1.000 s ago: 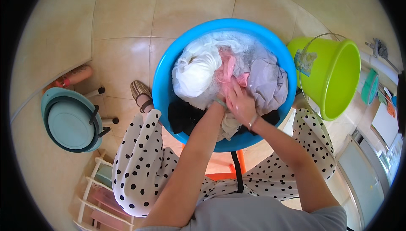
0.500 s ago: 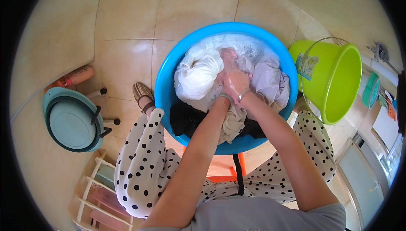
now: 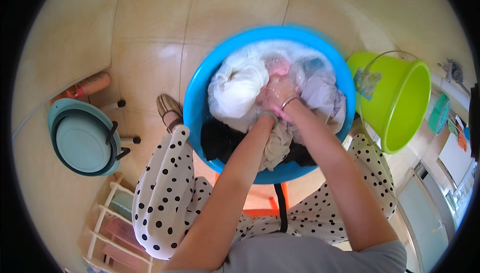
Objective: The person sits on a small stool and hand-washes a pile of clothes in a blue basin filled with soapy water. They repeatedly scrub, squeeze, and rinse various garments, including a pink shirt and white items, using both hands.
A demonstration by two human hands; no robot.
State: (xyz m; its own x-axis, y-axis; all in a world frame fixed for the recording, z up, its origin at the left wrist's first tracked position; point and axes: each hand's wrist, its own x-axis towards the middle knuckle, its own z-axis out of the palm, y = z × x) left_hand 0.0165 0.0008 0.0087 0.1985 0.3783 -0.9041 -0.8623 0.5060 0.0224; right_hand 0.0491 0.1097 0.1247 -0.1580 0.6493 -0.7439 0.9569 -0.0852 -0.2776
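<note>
A round blue basin (image 3: 196, 90) holds foamy water and several pieces of laundry. Both of my hands are together in its middle, wet and sudsy. My right hand (image 3: 284, 92), with a bracelet at the wrist, is closed on a pink cloth (image 3: 279, 66) that shows beyond the fingers. My left hand (image 3: 266, 102), a band round its wrist, grips the same cloth from the left; its fingers are partly hidden. A bunched white garment (image 3: 237, 85) bulges to their left, a pale lilac garment (image 3: 322, 93) to their right. Beige cloth (image 3: 275, 148) and black cloth (image 3: 220, 140) lie nearer me.
A lime-green bucket (image 3: 385, 98) with a wire handle stands tilted just right of the basin. At the left are a grey-green folding basin (image 3: 82, 145) and a white rack (image 3: 102, 223). My knees flank the basin, with an orange stool part (image 3: 262, 212) below.
My right hand has moved slightly toward the far side and twisted. More of the pink cloth shows beyond my fingers. The whole view has shifted a little.
</note>
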